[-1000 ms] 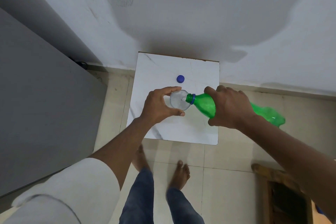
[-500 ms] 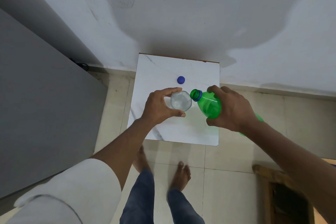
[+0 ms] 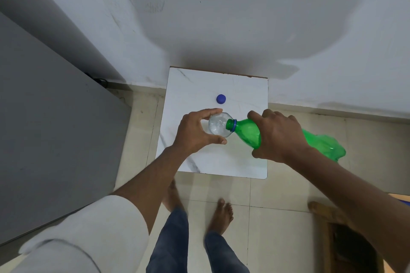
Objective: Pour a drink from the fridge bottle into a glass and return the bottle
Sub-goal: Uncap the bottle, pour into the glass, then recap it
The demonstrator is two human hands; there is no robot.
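Note:
A clear glass (image 3: 216, 125) stands on the small white marble table (image 3: 241, 162), and my left hand (image 3: 195, 134) is wrapped around its side. My right hand (image 3: 277, 136) grips a green plastic bottle (image 3: 246, 133) by its upper body. The bottle lies tilted nearly flat, its open mouth with a blue ring over the glass rim and its base sticking out to the right. The bottle's blue cap (image 3: 221, 98) lies on the table just behind the glass.
A grey fridge side (image 3: 51, 139) fills the left. A white wall (image 3: 221, 17) rises behind the table. A wooden stool (image 3: 346, 239) sits at the lower right on the tiled floor (image 3: 277, 217). My bare feet stand just in front of the table.
Half a second ago the bottle was raised with its mouth beside the glass. Now it is tipped down again, mouth over the glass. My left hand has stayed on the glass.

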